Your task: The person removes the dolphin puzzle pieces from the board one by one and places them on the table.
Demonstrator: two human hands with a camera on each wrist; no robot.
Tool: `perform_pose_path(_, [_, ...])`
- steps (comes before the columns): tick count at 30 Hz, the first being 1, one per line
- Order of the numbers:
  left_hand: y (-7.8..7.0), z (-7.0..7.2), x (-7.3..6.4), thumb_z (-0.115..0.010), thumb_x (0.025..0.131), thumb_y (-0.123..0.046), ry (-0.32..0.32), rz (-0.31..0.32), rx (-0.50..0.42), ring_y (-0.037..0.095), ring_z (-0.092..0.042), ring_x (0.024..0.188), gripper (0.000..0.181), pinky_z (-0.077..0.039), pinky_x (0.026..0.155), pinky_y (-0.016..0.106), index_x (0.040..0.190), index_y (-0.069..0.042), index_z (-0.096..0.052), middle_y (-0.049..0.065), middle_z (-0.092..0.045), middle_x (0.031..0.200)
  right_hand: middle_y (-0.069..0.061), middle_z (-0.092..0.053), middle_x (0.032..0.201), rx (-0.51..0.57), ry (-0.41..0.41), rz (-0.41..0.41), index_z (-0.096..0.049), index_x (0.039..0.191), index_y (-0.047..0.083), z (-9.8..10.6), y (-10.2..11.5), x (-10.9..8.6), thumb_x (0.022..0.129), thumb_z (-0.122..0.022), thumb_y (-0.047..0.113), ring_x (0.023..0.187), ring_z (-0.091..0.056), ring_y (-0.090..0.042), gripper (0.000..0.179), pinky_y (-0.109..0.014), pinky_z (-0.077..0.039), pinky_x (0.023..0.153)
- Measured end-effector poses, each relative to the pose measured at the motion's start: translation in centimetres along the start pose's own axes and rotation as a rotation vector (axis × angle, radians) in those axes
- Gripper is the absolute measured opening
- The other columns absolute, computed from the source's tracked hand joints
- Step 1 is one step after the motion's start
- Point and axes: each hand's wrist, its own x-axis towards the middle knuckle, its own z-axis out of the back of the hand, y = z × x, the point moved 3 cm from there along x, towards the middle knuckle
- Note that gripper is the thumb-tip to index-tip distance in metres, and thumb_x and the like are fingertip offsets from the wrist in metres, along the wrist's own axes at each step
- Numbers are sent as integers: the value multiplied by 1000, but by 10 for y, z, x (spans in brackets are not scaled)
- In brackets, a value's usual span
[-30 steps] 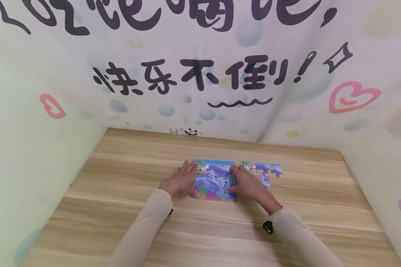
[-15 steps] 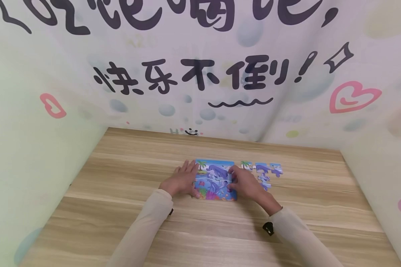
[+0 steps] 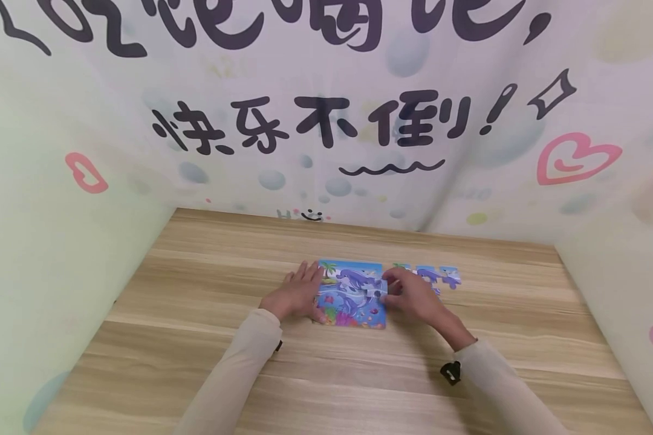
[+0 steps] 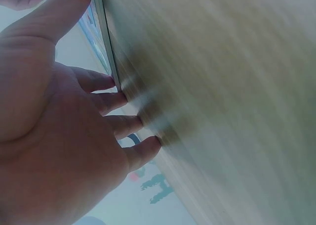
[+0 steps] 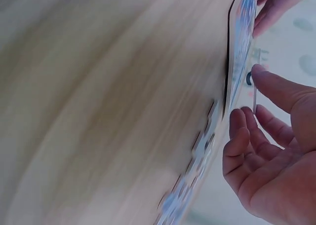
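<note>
In the head view, a dolphin jigsaw puzzle [image 3: 345,311] lies in its board on the wooden table. My left hand [image 3: 292,297] rests along the board's left side with its fingers stretched out. The left wrist view has those fingertips [image 4: 150,145] down on the table and the thumb by the board edge [image 4: 104,42]. My right hand [image 3: 416,296] pinches a blue puzzle piece [image 3: 378,289] between thumb and fingers, over the right part of the picture. Seen edge-on in the right wrist view, the piece [image 5: 255,99] is raised off the board.
Several joined puzzle pieces [image 3: 450,276] lie right of the board, partly hidden by my right hand. A printed cloth wall [image 3: 315,181] stands behind the table [image 3: 223,254], with more walls on both sides.
My right hand has lifted the blue puzzle piece out from the right side of the picture and moved slightly right with it. The left hand has stayed in place.
</note>
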Motion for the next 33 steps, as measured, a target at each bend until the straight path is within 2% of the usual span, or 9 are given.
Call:
perform_pose_path(5, [0,0,0,-82,79,-37,3,6,8,33,8,153,113,-3,123,53,159,-5,-9,13,1,167,-15,-63,111,-6,-49,30,-64,118,0,11,-13,-5,84,-78,12,97,-65,-31,39,-46,-55,81])
perform_pose_path(11, [0,0,0,-82,79,-37,1,-1,2,33,7,153,112,-2,123,54,159,-4,-10,14,1,167,-15,-65,109,-41,-92,54,-64,117,-2,26,-33,-13,82,-79,11,93,-66,-30,40,-44,-55,76])
perform_pose_path(20, [2,-1,0,-82,78,-39,-4,-3,1,34,7,153,114,-3,123,54,159,-4,-10,14,0,167,-18,-62,109,-80,-83,37,-62,120,-5,44,-62,-29,87,-75,7,90,-65,-29,38,-38,-54,72])
perform_pose_path(25, [1,-1,-1,-82,78,-38,-13,-7,-1,35,6,153,114,-3,123,54,159,-4,-10,14,0,167,-20,-62,112,-109,-96,50,-62,121,-6,52,-77,-37,86,-74,6,91,-67,-30,39,-43,-56,74])
perform_pose_path(33, [0,0,-1,-83,78,-37,-15,-15,-2,35,6,153,114,-3,123,55,159,-3,-11,14,-1,167,-19,-62,107,-133,-107,28,-63,119,-6,63,-98,-48,85,-75,4,91,-67,-33,38,-46,-55,76])
